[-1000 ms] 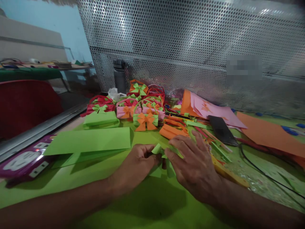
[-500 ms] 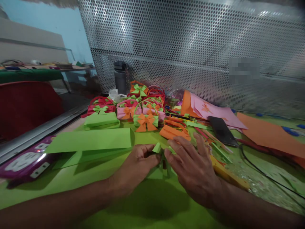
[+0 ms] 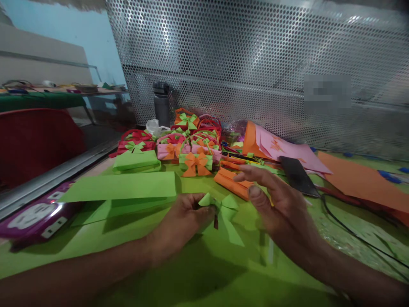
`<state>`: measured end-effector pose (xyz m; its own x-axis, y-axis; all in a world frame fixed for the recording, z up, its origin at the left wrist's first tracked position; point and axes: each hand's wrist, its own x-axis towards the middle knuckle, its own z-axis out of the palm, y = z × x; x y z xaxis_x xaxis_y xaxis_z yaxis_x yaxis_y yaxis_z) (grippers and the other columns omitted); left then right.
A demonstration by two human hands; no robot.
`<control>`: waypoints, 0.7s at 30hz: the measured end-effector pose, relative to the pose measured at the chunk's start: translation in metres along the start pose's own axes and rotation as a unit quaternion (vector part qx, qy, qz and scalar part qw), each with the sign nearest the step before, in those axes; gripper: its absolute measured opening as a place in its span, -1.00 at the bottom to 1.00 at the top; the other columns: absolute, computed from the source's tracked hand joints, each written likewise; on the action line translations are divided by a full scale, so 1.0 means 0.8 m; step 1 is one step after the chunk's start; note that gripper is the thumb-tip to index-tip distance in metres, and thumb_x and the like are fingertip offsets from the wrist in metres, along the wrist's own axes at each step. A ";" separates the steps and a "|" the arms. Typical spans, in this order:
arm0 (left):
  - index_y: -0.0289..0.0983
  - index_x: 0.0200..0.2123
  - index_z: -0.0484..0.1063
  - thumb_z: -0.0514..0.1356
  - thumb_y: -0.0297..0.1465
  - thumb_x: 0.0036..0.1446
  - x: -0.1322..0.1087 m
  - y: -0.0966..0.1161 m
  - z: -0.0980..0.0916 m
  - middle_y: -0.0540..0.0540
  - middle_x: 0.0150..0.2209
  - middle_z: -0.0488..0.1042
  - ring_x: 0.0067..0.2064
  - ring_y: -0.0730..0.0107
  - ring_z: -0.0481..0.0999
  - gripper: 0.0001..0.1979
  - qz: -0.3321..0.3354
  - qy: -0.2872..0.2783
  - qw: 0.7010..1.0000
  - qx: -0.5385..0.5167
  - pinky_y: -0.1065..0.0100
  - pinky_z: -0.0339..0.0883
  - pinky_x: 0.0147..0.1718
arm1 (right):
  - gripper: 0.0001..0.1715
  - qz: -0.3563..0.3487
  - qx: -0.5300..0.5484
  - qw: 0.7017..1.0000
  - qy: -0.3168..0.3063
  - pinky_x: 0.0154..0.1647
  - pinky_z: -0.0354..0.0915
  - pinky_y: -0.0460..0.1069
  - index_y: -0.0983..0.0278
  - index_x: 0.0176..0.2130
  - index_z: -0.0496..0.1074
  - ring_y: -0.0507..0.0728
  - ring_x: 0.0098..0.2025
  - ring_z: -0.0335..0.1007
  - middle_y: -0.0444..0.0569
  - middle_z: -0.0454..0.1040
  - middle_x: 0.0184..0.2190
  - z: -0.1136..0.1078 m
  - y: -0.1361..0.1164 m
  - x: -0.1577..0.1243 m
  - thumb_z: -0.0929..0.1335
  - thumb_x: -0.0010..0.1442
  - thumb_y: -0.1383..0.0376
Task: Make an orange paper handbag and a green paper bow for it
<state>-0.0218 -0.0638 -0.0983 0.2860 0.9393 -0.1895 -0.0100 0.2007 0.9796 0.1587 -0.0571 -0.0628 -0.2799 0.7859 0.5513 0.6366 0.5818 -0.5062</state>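
A light green paper bow [image 3: 228,212] with pointed loops and a hanging tail is pinched between the thumb and fingers of my left hand [image 3: 188,219]. Part of the bow lies hidden behind the thumb. My right hand [image 3: 284,209] is raised to the right of it, fingers apart and holding nothing. Just beyond the bow lies an orange paper bag [image 3: 232,182]. Behind that stand small finished paper bags, among them a green one with an orange bow [image 3: 196,164].
Green paper sheets [image 3: 128,186] lie left, near a purple device [image 3: 41,217]. At the back stand a dark bottle [image 3: 161,104] and a perforated metal panel [image 3: 223,55]. A black phone [image 3: 298,175], a cable [image 3: 348,226] and orange paper [image 3: 364,179] are on the right.
My right hand has moved off the bow, up and to the right, and its fingers have opened. More of the bow now shows. My left hand keeps its hold in nearly the same place.
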 end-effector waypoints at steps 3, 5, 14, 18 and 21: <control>-0.30 -0.53 0.37 0.10 -0.40 0.00 0.000 -0.001 0.001 0.00 -0.55 0.38 -0.53 0.47 0.36 -0.86 0.007 0.004 1.000 -0.001 0.46 0.15 -0.55 | -0.62 0.072 0.089 0.992 -0.044 -0.11 0.27 0.08 0.24 -0.01 0.26 0.13 -0.10 0.36 0.00 0.45 -0.15 0.002 0.000 0.006 0.24 0.19 0.18; -0.29 -0.53 0.35 0.11 -0.38 -0.01 -0.001 0.003 0.003 0.03 -0.58 0.35 -0.55 0.48 0.34 -0.87 0.006 0.011 1.000 0.017 0.47 0.15 -0.57 | -0.59 0.092 0.121 0.985 -0.082 -0.10 0.26 0.07 0.29 -0.01 0.25 0.12 -0.12 0.38 0.01 0.46 -0.20 0.009 0.002 0.007 0.28 0.14 0.25; -0.28 -0.39 0.31 0.09 -0.45 -0.03 -0.004 0.013 0.009 0.12 -0.61 0.20 -0.61 0.60 0.11 -0.92 0.048 0.031 0.993 0.106 0.56 0.00 -0.68 | -0.49 0.164 0.152 0.963 -0.147 -0.07 0.23 0.09 0.32 -0.02 0.30 0.16 -0.09 0.34 0.03 0.44 -0.19 0.029 0.003 0.004 0.28 -0.04 0.42; -0.26 -0.23 0.30 0.09 -0.48 -0.03 -0.004 0.013 0.010 0.16 -0.62 0.18 -0.63 0.61 0.03 -0.77 0.066 0.052 0.985 0.154 0.57 -0.06 -0.70 | -0.47 0.173 0.160 0.961 -0.143 -0.10 0.24 0.09 0.32 -0.03 0.30 0.14 -0.14 0.35 0.01 0.43 -0.22 0.030 0.000 0.004 0.29 -0.06 0.41; -0.26 -0.16 0.29 0.10 -0.45 -0.01 -0.004 0.012 0.011 0.14 -0.60 0.22 -0.61 0.59 0.08 -0.72 0.070 0.053 0.982 0.168 0.55 -0.02 -0.68 | -0.53 0.173 0.159 0.964 -0.125 -0.13 0.25 0.08 0.30 -0.09 0.32 0.14 -0.16 0.35 -0.01 0.44 -0.23 0.032 -0.002 0.005 0.30 -0.07 0.42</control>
<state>-0.0145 -0.0669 -0.0875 0.2025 0.9784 -0.0408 0.2804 -0.0180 0.9597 0.1381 -0.0498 -0.0770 -0.2794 0.9475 0.1554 0.4825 0.2784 -0.8304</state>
